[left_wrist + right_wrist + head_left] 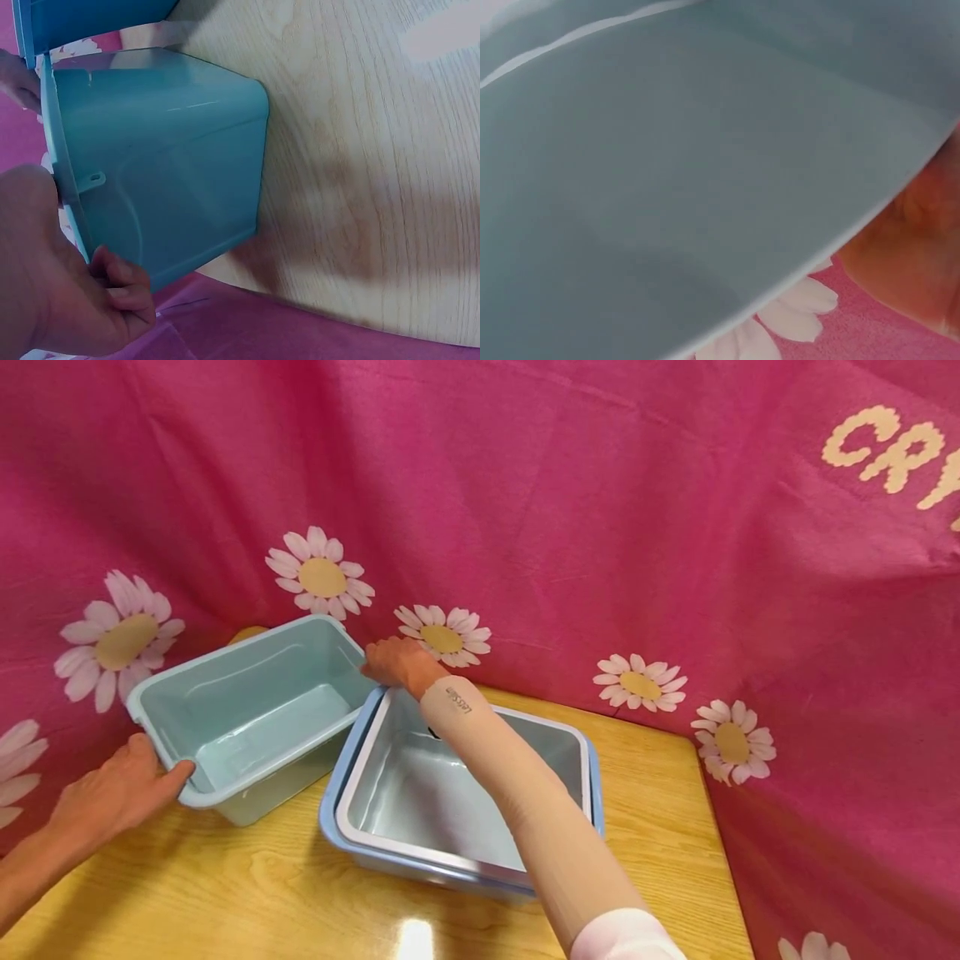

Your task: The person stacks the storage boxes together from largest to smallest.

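Observation:
A light teal plastic bin stands tilted at the left of the table, its inside bare. My left hand grips the rim at its left end, thumb over the edge; the left wrist view shows the fingers of this hand curled under the rim by the bin's outer wall. My right hand holds the bin's right end by the rim; its fingertips are mostly hidden. In the right wrist view the bin wall covers most of that hand.
Right of the teal bin, a blue bin holds a pale grey bin nested inside it; my right forearm crosses above both. A pink cloth with daisies hangs behind and beside the wooden table. Something yellow peeks out behind the teal bin.

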A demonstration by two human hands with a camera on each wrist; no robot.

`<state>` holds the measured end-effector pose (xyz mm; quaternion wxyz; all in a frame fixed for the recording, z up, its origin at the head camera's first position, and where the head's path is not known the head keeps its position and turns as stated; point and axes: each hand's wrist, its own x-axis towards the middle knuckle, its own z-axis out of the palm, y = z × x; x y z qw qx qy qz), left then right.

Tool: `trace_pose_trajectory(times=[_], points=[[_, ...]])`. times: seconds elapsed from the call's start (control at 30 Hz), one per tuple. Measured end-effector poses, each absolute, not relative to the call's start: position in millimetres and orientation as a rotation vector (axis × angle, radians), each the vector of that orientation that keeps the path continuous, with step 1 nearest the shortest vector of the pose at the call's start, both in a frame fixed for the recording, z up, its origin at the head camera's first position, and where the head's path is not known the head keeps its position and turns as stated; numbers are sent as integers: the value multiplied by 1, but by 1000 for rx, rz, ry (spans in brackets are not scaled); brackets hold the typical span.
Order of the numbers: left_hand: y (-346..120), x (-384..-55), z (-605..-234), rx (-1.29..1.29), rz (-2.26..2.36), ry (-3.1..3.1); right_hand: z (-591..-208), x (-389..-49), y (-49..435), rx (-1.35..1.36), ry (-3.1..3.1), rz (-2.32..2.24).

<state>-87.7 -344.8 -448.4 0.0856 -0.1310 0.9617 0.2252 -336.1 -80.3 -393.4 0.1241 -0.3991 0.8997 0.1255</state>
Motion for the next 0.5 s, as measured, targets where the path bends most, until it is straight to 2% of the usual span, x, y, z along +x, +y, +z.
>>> trace_pose_trajectory(times=[0.5], points=[[-359, -106, -445, -332, 765, 3069, -395, -337, -80, -1297, 2684, 562]])
